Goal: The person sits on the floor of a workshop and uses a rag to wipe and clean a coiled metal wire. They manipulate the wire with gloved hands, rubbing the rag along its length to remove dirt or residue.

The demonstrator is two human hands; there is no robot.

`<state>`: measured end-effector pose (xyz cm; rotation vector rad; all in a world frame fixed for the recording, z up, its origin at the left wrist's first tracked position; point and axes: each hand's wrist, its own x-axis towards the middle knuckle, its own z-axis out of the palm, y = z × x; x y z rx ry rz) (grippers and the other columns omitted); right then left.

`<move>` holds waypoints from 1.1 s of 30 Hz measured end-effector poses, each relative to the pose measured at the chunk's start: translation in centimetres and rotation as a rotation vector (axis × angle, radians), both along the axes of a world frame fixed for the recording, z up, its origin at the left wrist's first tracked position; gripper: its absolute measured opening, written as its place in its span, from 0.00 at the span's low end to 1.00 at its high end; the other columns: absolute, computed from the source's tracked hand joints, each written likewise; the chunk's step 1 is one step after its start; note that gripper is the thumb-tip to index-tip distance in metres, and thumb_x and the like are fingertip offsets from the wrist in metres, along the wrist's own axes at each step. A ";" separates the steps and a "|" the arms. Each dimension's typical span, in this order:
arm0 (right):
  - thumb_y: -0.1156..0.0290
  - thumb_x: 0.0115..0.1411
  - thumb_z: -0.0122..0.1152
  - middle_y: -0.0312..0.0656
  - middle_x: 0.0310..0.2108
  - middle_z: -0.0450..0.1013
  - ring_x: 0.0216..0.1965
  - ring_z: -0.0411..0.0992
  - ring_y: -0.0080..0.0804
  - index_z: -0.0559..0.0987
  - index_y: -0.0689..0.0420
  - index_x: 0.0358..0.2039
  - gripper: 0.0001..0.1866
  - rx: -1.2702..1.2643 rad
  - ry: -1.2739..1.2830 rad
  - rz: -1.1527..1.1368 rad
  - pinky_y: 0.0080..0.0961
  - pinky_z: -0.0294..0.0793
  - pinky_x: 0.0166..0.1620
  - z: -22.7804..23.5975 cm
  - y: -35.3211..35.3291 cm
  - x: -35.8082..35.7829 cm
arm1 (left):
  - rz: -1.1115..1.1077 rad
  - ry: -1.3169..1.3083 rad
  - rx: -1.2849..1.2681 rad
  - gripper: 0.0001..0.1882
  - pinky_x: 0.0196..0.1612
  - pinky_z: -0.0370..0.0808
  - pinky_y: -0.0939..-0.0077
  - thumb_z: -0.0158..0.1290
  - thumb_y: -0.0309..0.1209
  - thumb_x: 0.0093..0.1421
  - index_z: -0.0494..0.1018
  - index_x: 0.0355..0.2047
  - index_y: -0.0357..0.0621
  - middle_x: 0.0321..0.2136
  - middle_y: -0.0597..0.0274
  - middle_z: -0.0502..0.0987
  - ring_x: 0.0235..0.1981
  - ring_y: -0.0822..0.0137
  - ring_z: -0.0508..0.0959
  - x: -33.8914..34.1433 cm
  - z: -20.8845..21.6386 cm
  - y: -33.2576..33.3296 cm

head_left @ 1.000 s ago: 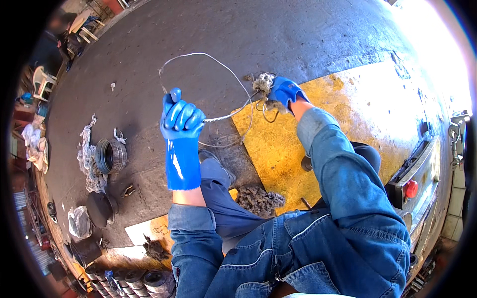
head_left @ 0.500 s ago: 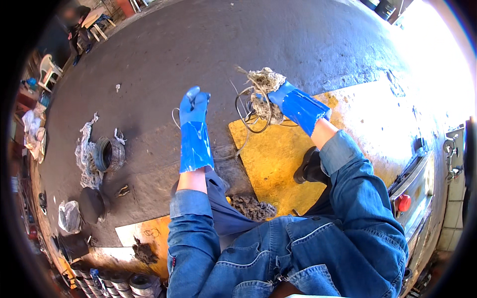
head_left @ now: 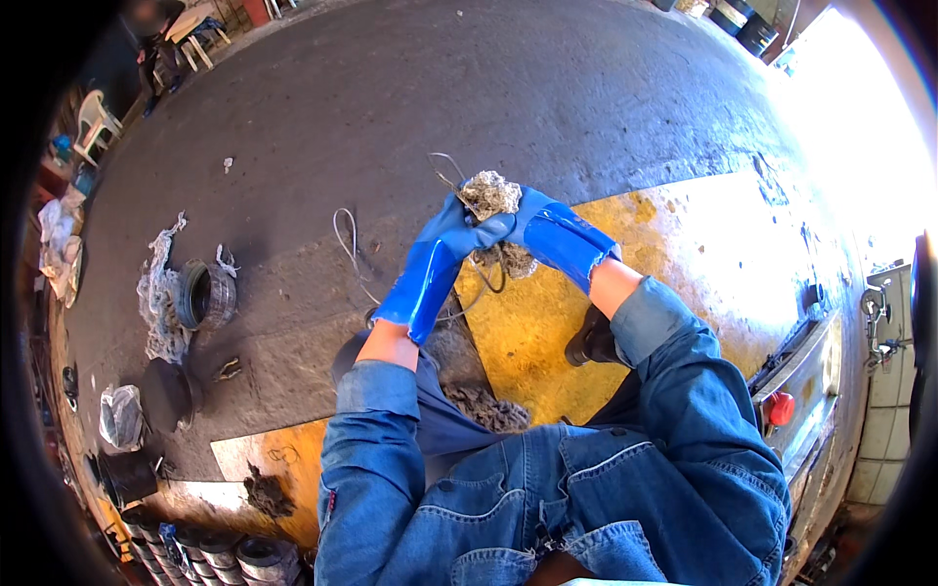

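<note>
Both my hands wear blue rubber gloves and meet in front of me, above the floor. My left hand is closed against the lower left side of a grey-beige clump of matted fibre. My right hand grips the same clump from the right. Part of the clump hangs below the hands, and the gloves hide its middle. A thin wire loops out left of my left hand, and more wire strands stick out around the clump.
A wire coil stands beside shaggy grey fibre on the left. Yellow sheets lie on the dark floor, with dark fibre between my legs. A metal bench with a red button is at right. Another person is far left.
My left hand has moved right and closed onto the clump. My right hand has come left and slightly lower with it, so the two hands now meet.
</note>
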<state>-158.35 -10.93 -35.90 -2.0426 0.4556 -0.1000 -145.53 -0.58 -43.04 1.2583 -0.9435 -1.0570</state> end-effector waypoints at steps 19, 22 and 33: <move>0.57 0.54 0.67 0.57 0.44 0.79 0.46 0.78 0.56 0.81 0.55 0.48 0.23 -0.272 0.339 -0.128 0.41 0.77 0.47 1.7 1.7 0.4 | 0.399 0.407 0.470 0.27 0.39 0.81 0.62 0.53 0.53 0.68 0.74 0.54 0.43 0.45 0.56 0.81 0.40 0.62 0.82 0.6 1.8 1.2; 0.56 0.48 0.75 0.48 0.44 0.82 0.43 0.80 0.43 0.82 0.56 0.51 0.30 0.014 0.383 -0.175 0.36 0.77 0.48 2.1 0.6 -1.2 | 0.340 0.408 0.490 0.22 0.37 0.79 0.67 0.50 0.51 0.69 0.76 0.52 0.48 0.41 0.58 0.81 0.37 0.66 0.81 0.6 3.6 1.9; 0.63 0.67 0.61 0.44 0.43 0.80 0.37 0.79 0.29 0.78 0.60 0.51 0.17 0.887 -0.412 -0.290 0.29 0.82 0.38 -11.1 -10.0 -9.8 | 0.159 0.141 0.637 0.21 0.23 0.65 0.80 0.46 0.46 0.71 0.74 0.58 0.52 0.32 0.56 0.84 0.18 0.76 0.66 1.4 4.8 3.0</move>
